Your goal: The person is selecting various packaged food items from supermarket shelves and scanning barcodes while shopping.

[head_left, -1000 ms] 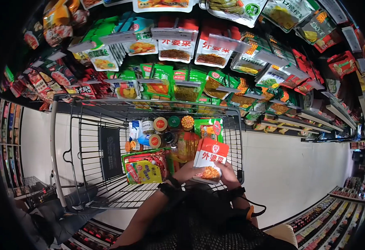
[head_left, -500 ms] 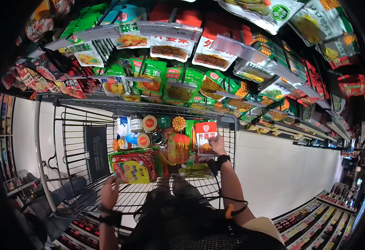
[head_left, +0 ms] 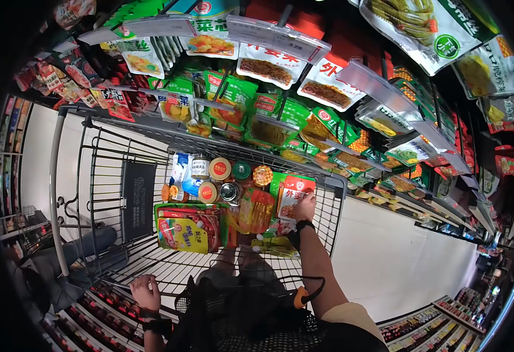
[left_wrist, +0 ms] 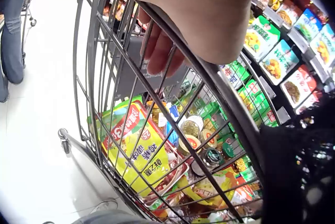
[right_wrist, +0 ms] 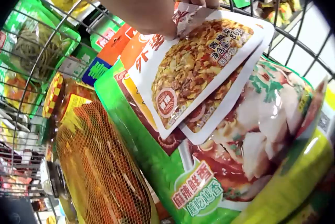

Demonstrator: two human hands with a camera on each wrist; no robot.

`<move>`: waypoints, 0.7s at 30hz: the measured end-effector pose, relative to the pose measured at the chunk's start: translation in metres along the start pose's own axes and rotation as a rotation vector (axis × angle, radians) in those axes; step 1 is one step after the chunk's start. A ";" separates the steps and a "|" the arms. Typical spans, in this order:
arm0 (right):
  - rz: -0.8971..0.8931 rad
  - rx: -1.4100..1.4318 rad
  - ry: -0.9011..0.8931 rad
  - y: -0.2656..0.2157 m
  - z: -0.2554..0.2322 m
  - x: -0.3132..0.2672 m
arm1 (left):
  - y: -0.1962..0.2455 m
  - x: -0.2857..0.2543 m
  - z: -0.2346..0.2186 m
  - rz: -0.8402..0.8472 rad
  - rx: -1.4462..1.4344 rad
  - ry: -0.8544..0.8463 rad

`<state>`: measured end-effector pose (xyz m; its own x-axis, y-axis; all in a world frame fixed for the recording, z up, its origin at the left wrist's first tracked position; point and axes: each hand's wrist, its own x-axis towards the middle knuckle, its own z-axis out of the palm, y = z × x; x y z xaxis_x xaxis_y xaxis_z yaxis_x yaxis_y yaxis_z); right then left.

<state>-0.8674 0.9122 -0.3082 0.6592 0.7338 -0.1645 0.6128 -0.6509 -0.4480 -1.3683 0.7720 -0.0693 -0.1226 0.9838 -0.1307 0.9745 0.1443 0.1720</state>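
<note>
In the head view the right hand (head_left: 305,206) pinches the red and white packets (head_left: 292,196) at the cart's right end. The right wrist view has the right hand (right_wrist: 157,4) gripping the upper part of two overlapping packets (right_wrist: 193,62), which lie against a green bag (right_wrist: 125,124). Beside them is a netted yellow-orange pack (right_wrist: 99,161). The left hand (head_left: 145,292) is at the cart's near rim, lower left. From the left wrist, that hand (left_wrist: 162,51) rests over the cart's rim bar, fingers hanging loosely inside, above a yellow and red bag (left_wrist: 138,151).
Jars (head_left: 220,169) stand in the cart (head_left: 342,183) beside the yellow and red bag. Shelves of hanging packets (head_left: 269,66) line the far side. A person's jeans (head_left: 95,240) show beyond the cart's left end; low shelves (head_left: 439,320) stand at the lower right.
The hands have parted from around the packets. My right hand has carried them to the cart's right end and lowered them onto the green bag; my left hand has moved left and down to the rim.
</note>
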 end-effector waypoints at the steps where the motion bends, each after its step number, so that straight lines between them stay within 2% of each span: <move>1: -0.014 -0.112 -0.060 0.003 0.004 0.002 | -0.001 0.001 0.003 0.010 -0.006 0.022; 3: -0.049 -0.336 -0.187 -0.002 0.005 -0.003 | -0.002 -0.001 0.000 -0.003 -0.005 0.023; 4: -0.061 -0.323 -0.189 -0.008 0.001 -0.011 | -0.003 -0.004 -0.005 -0.016 -0.007 0.022; 6: -0.381 -0.568 -0.137 -0.013 -0.009 -0.018 | -0.004 -0.008 -0.010 -0.012 -0.023 0.062; 7: -0.383 -0.434 -0.373 -0.038 -0.049 -0.018 | -0.003 -0.007 -0.016 -0.015 -0.024 0.032; 8: -0.404 -0.241 -0.397 -0.044 -0.075 -0.023 | -0.002 -0.005 -0.020 -0.016 -0.028 -0.001; 9: -0.665 -0.079 -0.303 -0.052 -0.110 -0.029 | -0.004 -0.005 -0.020 0.015 -0.054 0.038; 10: -0.648 -0.009 -0.306 -0.078 -0.159 -0.042 | -0.002 -0.007 -0.023 -0.021 -0.099 0.024; 12: -0.708 0.151 0.042 -0.069 -0.210 -0.058 | -0.004 -0.008 -0.016 -0.063 -0.082 0.067; 13: -0.733 0.012 0.217 -0.055 -0.223 -0.057 | -0.004 -0.004 -0.007 -0.109 -0.073 0.140; 14: -0.733 0.011 0.217 -0.037 -0.229 -0.056 | 0.004 0.003 -0.004 -0.159 -0.055 0.134; 16: -0.481 -0.029 0.242 0.002 -0.229 -0.070 | 0.007 0.004 0.008 -0.243 0.024 0.162; 18: -0.090 0.250 -0.116 0.043 -0.208 -0.099 | 0.003 0.000 0.005 -0.286 0.166 -0.009; 19: -0.110 0.212 -0.271 0.060 -0.200 -0.106 | 0.003 0.000 0.003 -0.285 0.199 -0.006; 20: -0.154 0.388 -0.424 0.086 -0.180 -0.104 | 0.004 0.003 0.003 -0.285 0.232 -0.002; 21: -0.045 0.508 -0.432 0.089 -0.169 -0.107 | 0.004 0.005 0.004 -0.298 0.224 -0.013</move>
<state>-0.8100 0.7430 -0.1820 0.3396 0.8387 -0.4257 0.2843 -0.5230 -0.8035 -1.3638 0.7769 -0.0728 -0.4065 0.9004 -0.1551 0.9134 0.3962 -0.0934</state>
